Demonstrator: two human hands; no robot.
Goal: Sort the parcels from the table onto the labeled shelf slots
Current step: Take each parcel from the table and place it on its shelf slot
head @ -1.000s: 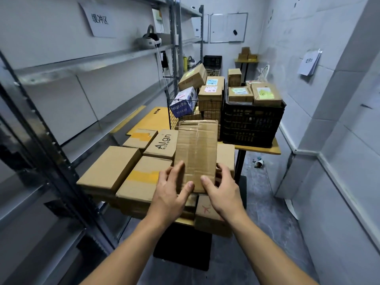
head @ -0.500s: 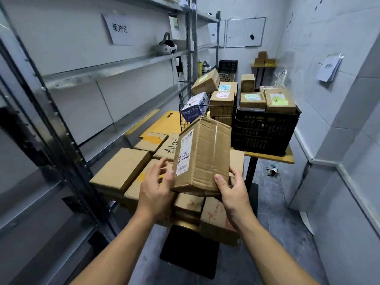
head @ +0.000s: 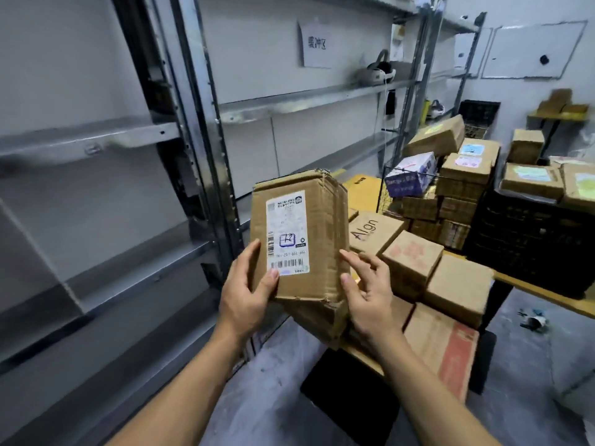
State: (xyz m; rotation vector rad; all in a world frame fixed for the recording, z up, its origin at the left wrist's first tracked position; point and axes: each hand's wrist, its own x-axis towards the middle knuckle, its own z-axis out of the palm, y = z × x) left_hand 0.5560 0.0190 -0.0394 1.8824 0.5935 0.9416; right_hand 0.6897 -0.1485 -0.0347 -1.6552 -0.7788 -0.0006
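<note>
- I have the parcel [head: 306, 246] up in the air between both hands, standing on end, in front of the metal shelf unit [head: 206, 149] and left of the table [head: 544, 294].
- My left hand [head: 248, 297] grips its lower left edge: thumb pressed on the front face just under the shipping label [head: 287, 233], fingers wrapped round the back, out of sight.
- My right hand [head: 367, 297] braces the lower right corner with fingers spread loosely; the index fingertip and thumb touch the cardboard, so it steadies more than clamps.
- The label faces me, barcode at the bottom and a boxed handwritten mark in the middle; the print is too blurred to read.
- Other parcels are stacked on the table to the right, the Align box [head: 375, 231] among them.
- A paper sign [head: 317, 45] hangs above the far shelf.
</note>
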